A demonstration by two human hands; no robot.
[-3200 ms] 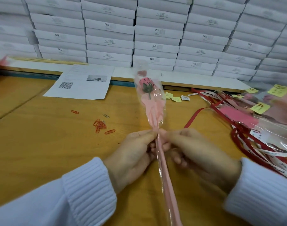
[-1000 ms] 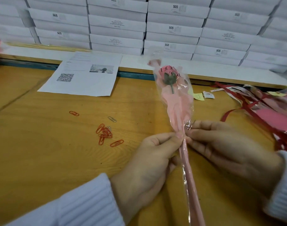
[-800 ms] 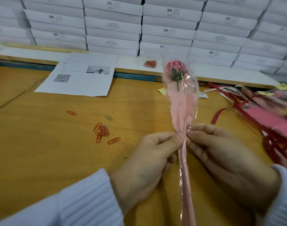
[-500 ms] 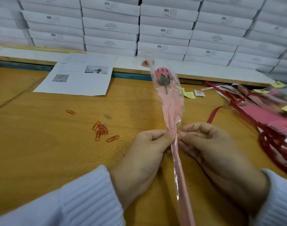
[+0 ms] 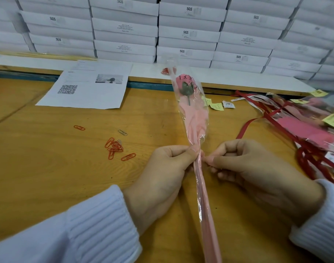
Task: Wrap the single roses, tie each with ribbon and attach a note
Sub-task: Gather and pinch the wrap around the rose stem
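Cellophane sleeve (image 5: 196, 122) holds a pink rose (image 5: 185, 82), left hand (image 5: 162, 177) and right hand (image 5: 257, 173) pinching its neck

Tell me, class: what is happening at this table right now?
A person is working on one wrapped rose. Both the left hand and right hand pinch its sleeve where it narrows. No ribbon is tied on it yet; loose red ribbon lies to the right, paper clips to the left.

One rose (image 5: 193, 118) is being pinched by two hands, left hand (image 5: 162, 175) and right hand (image 5: 257, 175); one sheet (image 5: 86, 95) is being seen left of the rose.
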